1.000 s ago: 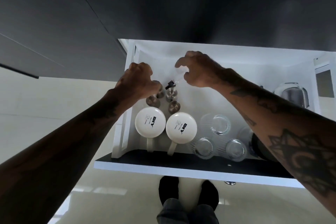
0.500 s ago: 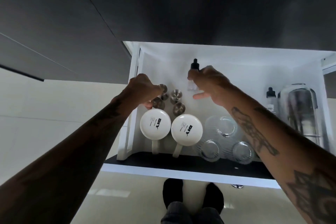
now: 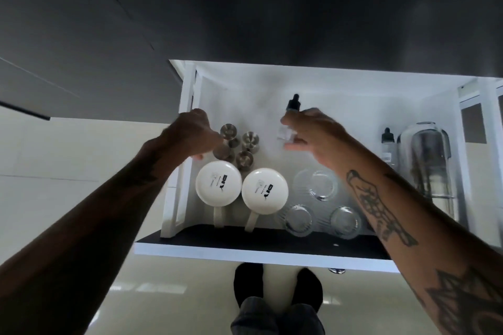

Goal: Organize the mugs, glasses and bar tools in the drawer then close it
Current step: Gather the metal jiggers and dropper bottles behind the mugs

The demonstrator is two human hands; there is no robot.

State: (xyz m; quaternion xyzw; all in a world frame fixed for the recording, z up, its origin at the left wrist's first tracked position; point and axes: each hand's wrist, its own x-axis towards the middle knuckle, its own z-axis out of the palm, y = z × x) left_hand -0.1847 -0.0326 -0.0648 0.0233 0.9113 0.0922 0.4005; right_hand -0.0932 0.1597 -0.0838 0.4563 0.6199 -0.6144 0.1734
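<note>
The white drawer (image 3: pixel 261 251) stands pulled out below me. Two white mugs (image 3: pixel 218 183) (image 3: pixel 264 190) sit upside down at its front left. Three clear glasses (image 3: pixel 321 185) (image 3: pixel 298 220) (image 3: pixel 343 221) stand to their right. Several steel jiggers (image 3: pixel 250 139) cluster behind the mugs. My left hand (image 3: pixel 194 132) rests fingers-down on the leftmost jigger (image 3: pixel 223 151). My right hand (image 3: pixel 313 130) holds a clear dropper bottle with a black cap (image 3: pixel 293 103) above the drawer's middle back.
A second dropper bottle (image 3: pixel 388 145) and a tall steel-and-glass shaker (image 3: pixel 427 160) lie at the drawer's right side. A dark cabinet front (image 3: pixel 245 8) rises behind the drawer. My feet (image 3: pixel 277 294) stand on a pale glossy floor.
My right hand has lifted the dropper bottle upright and carried it right of the jiggers. My left hand stays at the jiggers. The view has shifted, revealing the shaker and second bottle.
</note>
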